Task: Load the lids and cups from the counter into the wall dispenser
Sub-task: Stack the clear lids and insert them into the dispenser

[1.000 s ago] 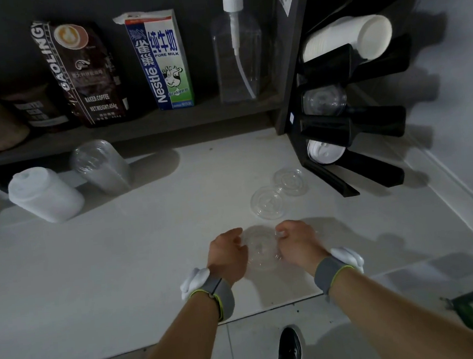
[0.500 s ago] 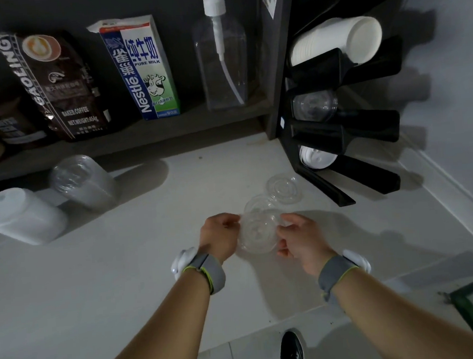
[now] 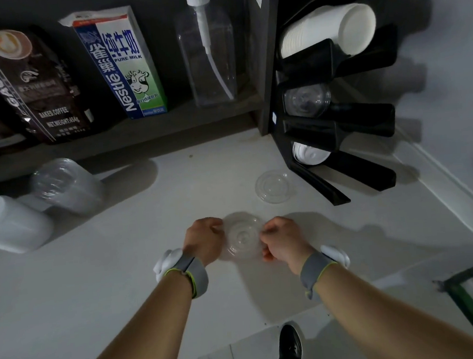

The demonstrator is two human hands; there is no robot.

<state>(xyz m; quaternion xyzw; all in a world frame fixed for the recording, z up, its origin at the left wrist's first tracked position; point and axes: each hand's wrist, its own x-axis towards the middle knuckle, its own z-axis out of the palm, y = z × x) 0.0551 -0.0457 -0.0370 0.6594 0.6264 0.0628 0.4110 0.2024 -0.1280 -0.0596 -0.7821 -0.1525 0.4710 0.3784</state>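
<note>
Gripping clear lid stack [image 3: 243, 239] at opposite rims: left hand [image 3: 204, 240] and right hand [image 3: 282, 239] both pinched on it, low over surface [image 3: 124, 273], likely squaring lids for one-piece transfer. Second clear lid [image 3: 275, 186] lies flat, apart, near dispenser foot. Wall dispenser [image 3: 335, 120] to right: white cups top slot, clear lids middle, white lids bottom. Clear cup stack [image 3: 66, 185] and white cup stack [image 3: 9, 225] lie on sides, far left, unloaded. Milk carton [image 3: 120, 63], pump bottle [image 3: 208, 54] on shelf.

Café counter: cup dispenser [image 3: 334, 109], coffee bag [image 3: 32, 85]
</note>
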